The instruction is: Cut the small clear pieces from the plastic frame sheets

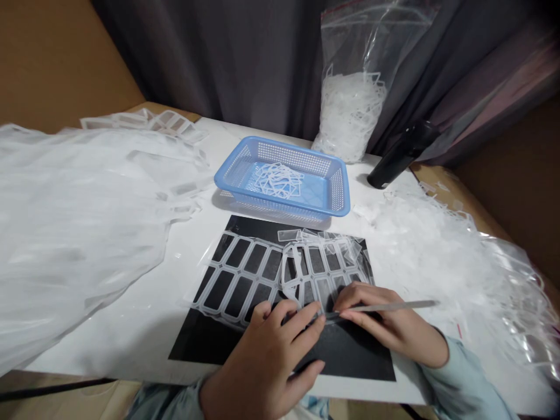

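Observation:
Clear plastic sheets with rows of rectangular openings (240,272) lie on a black mat (196,344), overlapping near its middle. My left hand (275,350) rests palm down over their near edge, fingers apart and fingertips touching the plastic. My right hand (389,326) is closed around a slim grey metal tool (400,305), pinched between thumb and fingers. The tool's rear end points right; its tip is at the near edge of the right-hand sheet, too small to make out. Small loose clear rectangles (289,235) are heaped along the sheet's far edge.
Behind the mat stands a blue basket (336,175) with thin white frames (280,179) inside. A zip bag of similar pieces (350,116) and a black bottle-like cylinder (400,154) stand farther back. Plastic sheets pile up left (79,233); clear scraps (446,251) heap up right.

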Motion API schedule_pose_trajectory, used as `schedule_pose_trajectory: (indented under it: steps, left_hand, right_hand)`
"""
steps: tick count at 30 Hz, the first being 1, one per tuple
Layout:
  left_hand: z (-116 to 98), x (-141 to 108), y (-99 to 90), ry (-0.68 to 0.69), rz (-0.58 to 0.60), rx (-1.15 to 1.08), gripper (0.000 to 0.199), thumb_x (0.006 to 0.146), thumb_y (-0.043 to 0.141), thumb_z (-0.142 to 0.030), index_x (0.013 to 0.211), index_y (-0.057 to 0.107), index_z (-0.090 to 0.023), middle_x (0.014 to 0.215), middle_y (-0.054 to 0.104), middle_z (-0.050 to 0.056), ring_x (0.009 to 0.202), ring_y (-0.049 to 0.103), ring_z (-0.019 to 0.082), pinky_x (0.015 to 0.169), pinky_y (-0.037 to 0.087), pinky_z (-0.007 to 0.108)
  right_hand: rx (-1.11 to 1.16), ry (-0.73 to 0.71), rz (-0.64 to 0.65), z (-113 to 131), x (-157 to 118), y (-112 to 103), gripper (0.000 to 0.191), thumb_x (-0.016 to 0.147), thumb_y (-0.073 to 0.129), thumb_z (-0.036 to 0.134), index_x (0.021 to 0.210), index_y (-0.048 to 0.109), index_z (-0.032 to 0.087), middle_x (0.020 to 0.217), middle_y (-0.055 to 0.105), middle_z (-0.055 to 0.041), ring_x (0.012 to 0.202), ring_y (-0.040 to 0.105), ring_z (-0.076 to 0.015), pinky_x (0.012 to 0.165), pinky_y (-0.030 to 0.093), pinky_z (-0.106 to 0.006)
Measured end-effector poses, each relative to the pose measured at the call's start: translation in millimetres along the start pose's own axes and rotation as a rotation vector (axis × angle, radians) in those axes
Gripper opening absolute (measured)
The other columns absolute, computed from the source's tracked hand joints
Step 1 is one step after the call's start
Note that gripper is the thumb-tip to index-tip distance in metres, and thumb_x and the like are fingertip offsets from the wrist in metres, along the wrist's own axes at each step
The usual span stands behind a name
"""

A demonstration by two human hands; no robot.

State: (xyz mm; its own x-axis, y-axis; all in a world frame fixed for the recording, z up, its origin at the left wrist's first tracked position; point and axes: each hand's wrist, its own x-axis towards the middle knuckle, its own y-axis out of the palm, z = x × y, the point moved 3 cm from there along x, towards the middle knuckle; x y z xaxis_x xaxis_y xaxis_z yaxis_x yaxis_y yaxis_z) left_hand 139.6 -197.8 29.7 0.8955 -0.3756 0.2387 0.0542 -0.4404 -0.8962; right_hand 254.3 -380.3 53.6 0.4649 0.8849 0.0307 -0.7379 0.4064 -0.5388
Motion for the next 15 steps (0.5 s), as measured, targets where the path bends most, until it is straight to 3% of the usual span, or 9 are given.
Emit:
schedule_pose_trajectory:
  steps: [15]
  left_hand:
    - [0.2, -0.9, 0.8, -0.005, -0.004, -0.017, 0.039, 0.097, 0.051, -0.039, 0.133, 0.054, -0.026, 0.14, 0.053, -0.004, 0.107, 0.049, 0.021, 0.083, 0.033, 0.038]
  right_hand:
    - [-0.044, 0.01, 0.0, 0.2, -1.8, -4.9, 0.007, 0.1, 0.052, 0.018, 0.099, 0.059, 0.017, 0.094, 0.063, -0.0071, 0.086, 0.061, -0.0162, 0.076, 0.048, -0.027]
